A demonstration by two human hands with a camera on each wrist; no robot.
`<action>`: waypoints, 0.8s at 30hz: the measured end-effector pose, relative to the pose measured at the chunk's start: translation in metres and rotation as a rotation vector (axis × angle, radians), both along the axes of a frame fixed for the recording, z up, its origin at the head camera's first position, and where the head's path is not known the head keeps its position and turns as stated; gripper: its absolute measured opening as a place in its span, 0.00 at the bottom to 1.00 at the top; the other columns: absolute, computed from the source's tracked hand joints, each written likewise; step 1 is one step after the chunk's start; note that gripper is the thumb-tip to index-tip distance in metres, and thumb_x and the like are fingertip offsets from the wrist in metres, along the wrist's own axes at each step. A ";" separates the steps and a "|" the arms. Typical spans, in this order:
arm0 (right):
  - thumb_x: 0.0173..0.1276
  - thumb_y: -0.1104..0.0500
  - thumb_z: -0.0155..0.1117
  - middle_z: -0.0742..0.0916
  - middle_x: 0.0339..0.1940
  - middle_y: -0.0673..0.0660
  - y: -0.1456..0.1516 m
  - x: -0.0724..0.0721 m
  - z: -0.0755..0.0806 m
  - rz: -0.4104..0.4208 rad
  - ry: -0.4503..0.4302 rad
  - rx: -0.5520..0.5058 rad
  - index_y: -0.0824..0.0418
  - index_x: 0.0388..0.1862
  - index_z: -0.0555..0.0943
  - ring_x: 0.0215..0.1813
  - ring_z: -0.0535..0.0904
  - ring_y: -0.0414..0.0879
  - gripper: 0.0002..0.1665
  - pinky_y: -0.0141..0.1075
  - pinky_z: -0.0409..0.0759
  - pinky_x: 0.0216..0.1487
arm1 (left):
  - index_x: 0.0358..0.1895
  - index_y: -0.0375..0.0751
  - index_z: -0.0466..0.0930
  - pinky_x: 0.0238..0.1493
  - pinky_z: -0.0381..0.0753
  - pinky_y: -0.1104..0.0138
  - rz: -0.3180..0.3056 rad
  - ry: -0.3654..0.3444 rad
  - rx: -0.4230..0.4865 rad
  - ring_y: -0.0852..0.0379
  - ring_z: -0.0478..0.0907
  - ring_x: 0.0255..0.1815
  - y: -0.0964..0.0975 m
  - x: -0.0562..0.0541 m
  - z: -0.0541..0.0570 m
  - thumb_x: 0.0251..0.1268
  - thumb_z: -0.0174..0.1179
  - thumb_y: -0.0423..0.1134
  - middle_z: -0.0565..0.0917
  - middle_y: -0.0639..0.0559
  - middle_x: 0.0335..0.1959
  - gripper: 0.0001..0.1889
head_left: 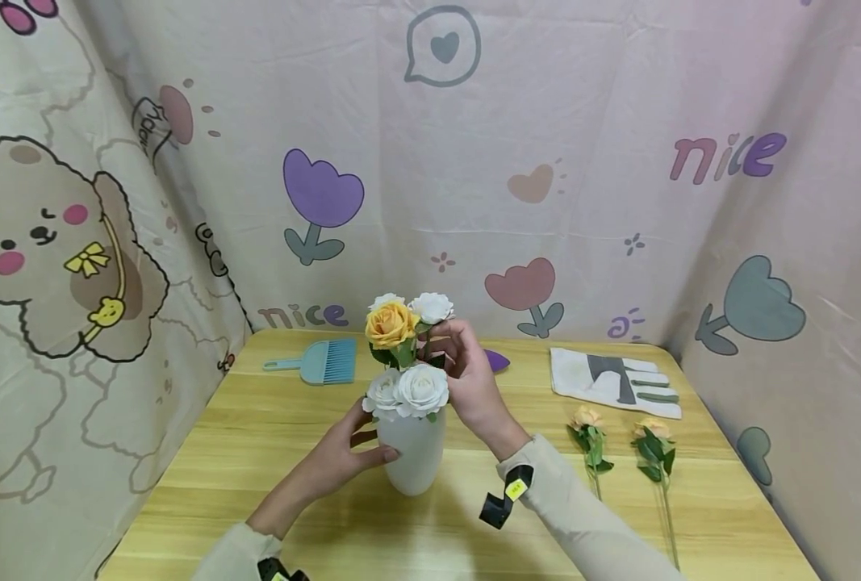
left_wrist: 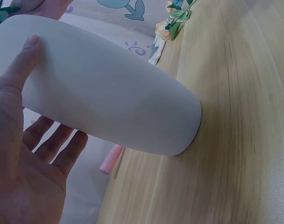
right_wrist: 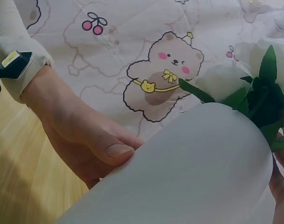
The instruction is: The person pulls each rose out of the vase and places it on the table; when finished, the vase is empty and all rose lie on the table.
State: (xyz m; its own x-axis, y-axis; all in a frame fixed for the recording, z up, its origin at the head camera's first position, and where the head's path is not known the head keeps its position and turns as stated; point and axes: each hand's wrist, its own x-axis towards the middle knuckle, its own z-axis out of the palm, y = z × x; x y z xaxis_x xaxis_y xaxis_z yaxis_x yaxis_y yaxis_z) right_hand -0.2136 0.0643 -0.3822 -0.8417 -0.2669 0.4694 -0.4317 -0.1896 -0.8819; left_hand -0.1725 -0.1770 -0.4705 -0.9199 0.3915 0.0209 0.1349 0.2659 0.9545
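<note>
A white vase [head_left: 411, 452] stands upright on the wooden table. My left hand [head_left: 336, 456] holds its left side, thumb across the front and fingers around the back, as the left wrist view also shows. White roses [head_left: 421, 390] sit at its mouth, and a yellow rose [head_left: 390, 324] rises above them. Behind it is a taller white rose [head_left: 432, 307]. My right hand [head_left: 471, 379] is above the rim with fingers curled at this rose's stem, seeming to pinch it; the fingertips are partly hidden by leaves. In the right wrist view, green leaves [right_wrist: 267, 67] spread over the rim.
Two pale orange roses, one nearer [head_left: 588, 418] and one farther right [head_left: 652, 428], lie on the right. Behind them rests a white and grey glove [head_left: 615, 383]. A blue dustpan with brush [head_left: 321, 361] lies back left. Part of a purple item [head_left: 498, 361] shows behind my right hand.
</note>
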 end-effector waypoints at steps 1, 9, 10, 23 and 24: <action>0.69 0.77 0.65 0.83 0.61 0.67 0.000 0.000 0.000 -0.007 0.009 0.007 0.72 0.65 0.67 0.56 0.83 0.41 0.29 0.31 0.82 0.56 | 0.90 0.47 0.48 0.81 0.71 0.35 0.000 -0.003 0.001 0.30 0.63 0.84 0.000 0.000 0.000 0.74 0.73 0.47 0.60 0.37 0.88 0.51; 0.81 0.72 0.60 0.84 0.61 0.51 0.003 0.000 0.004 -0.038 0.086 0.004 0.73 0.66 0.71 0.62 0.84 0.41 0.18 0.29 0.86 0.60 | 0.90 0.48 0.48 0.80 0.72 0.35 -0.006 0.014 0.002 0.30 0.63 0.84 0.001 0.000 -0.001 0.74 0.73 0.47 0.60 0.37 0.87 0.51; 0.82 0.72 0.59 0.83 0.63 0.51 0.004 -0.001 0.005 -0.043 0.092 -0.003 0.72 0.67 0.71 0.63 0.84 0.41 0.19 0.29 0.86 0.58 | 0.90 0.48 0.48 0.80 0.72 0.35 -0.006 0.018 0.000 0.30 0.63 0.84 0.001 0.000 -0.001 0.74 0.73 0.47 0.61 0.37 0.87 0.51; 0.79 0.73 0.62 0.79 0.71 0.59 0.000 -0.002 0.013 -0.029 0.091 -0.005 0.67 0.75 0.66 0.54 0.84 0.40 0.30 0.30 0.86 0.50 | 0.89 0.47 0.50 0.80 0.71 0.34 -0.003 0.003 0.000 0.30 0.64 0.84 0.000 0.000 -0.001 0.75 0.73 0.47 0.62 0.38 0.87 0.49; 0.80 0.73 0.62 0.79 0.70 0.59 0.000 -0.002 0.013 -0.034 0.098 -0.005 0.66 0.75 0.66 0.52 0.84 0.40 0.30 0.29 0.85 0.49 | 0.89 0.47 0.50 0.81 0.71 0.34 -0.002 0.001 -0.001 0.30 0.64 0.84 0.000 0.000 -0.001 0.75 0.73 0.47 0.62 0.38 0.87 0.49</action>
